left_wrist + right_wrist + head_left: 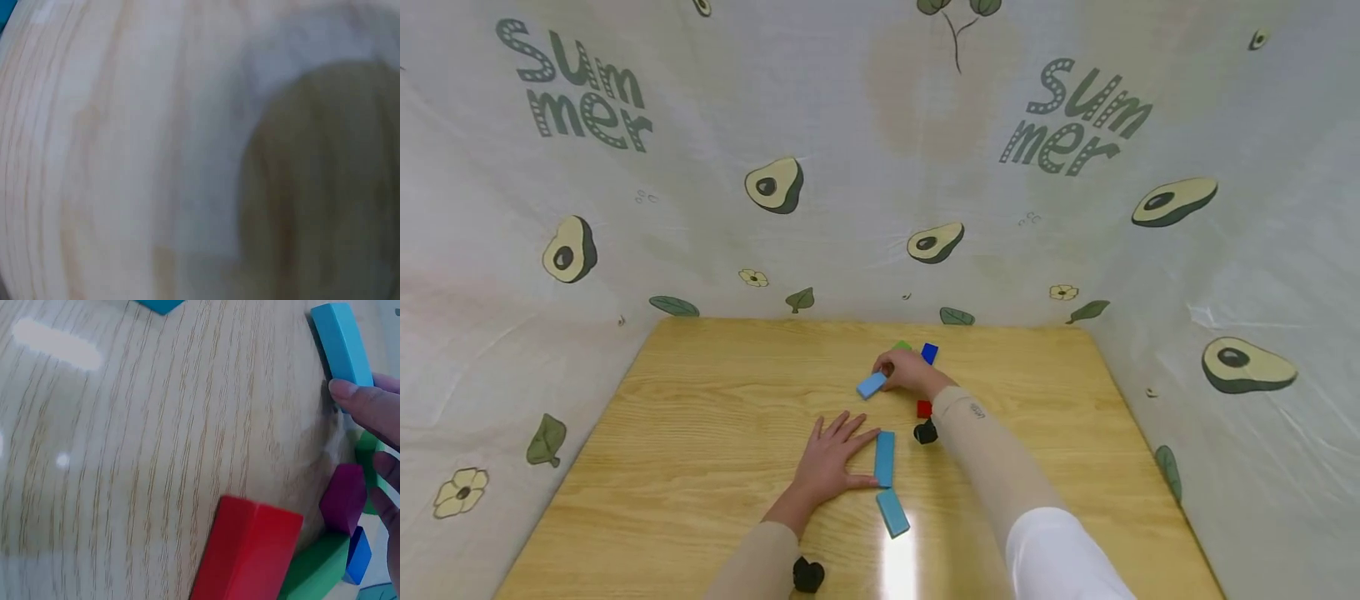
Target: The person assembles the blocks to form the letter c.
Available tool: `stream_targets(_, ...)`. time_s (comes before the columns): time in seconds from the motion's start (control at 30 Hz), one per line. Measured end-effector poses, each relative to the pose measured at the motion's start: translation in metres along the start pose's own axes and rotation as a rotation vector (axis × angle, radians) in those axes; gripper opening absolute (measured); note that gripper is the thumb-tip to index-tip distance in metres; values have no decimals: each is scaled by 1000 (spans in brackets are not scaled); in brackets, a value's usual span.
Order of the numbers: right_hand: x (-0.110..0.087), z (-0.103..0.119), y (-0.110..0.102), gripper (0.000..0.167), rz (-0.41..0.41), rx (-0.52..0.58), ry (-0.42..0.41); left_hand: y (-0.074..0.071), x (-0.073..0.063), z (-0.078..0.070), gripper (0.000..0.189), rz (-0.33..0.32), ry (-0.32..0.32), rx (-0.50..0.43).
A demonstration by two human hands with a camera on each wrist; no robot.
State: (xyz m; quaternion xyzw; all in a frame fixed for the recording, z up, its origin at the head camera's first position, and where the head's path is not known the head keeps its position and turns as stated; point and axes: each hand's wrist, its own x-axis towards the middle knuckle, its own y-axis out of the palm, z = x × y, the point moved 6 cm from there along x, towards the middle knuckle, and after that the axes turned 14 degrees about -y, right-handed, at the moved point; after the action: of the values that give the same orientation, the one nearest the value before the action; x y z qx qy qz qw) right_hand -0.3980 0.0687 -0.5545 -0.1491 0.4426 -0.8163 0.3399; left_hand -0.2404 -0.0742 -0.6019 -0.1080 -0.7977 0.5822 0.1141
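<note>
My right hand (908, 372) pinches one end of a light blue block (872, 385) low over the table, and the right wrist view shows a fingertip on its side. Flat on the wood, my left hand (826, 468) has its fingers spread; its index finger and thumb reach to the two ends of a blue block (884, 459). A second blue block (892, 512) lies at an angle just below that one. The left wrist view is blurred and shows mostly wood grain.
Beyond and beside my right hand lie a red block (250, 550), a green block (319, 569), a purple block (344, 499) and a dark blue block (929, 353). A printed cloth (850, 275) stands around the back and sides of the wooden table (715, 383).
</note>
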Motion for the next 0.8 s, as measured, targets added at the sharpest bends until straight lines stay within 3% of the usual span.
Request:
stream_targets(0.27,-11,0,-9,28,39,-32,0,-1,1,1,87,-15,6,1)
stream_targets(0.53,-28,-2,-11,24,77,85,20,0,2,0,88,-5,-7,-6)
stream_targets(0.8,-42,1,-8,25,101,30,-18,0,3,-1,87,-24,2,-26)
